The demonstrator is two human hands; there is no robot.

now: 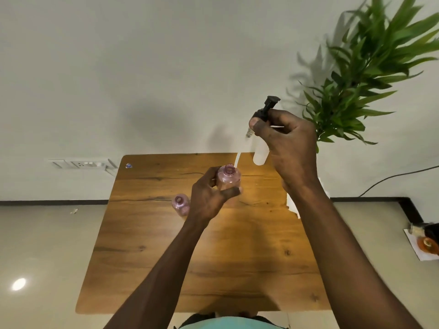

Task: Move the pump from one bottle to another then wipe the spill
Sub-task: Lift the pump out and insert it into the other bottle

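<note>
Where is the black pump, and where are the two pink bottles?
black pump (267,110), head view, on its neck.
held pink bottle (229,178), head view, on its shoulder.
other pink bottle (181,205), head view, on its body.

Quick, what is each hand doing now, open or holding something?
Left hand: holds the open pink bottle.
Right hand: holds the black pump, raised above the table.

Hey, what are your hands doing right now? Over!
Right hand holds the pump up high. Left hand grips an open pink bottle. Second open bottle stands on the table. Nothing in the way.
</note>
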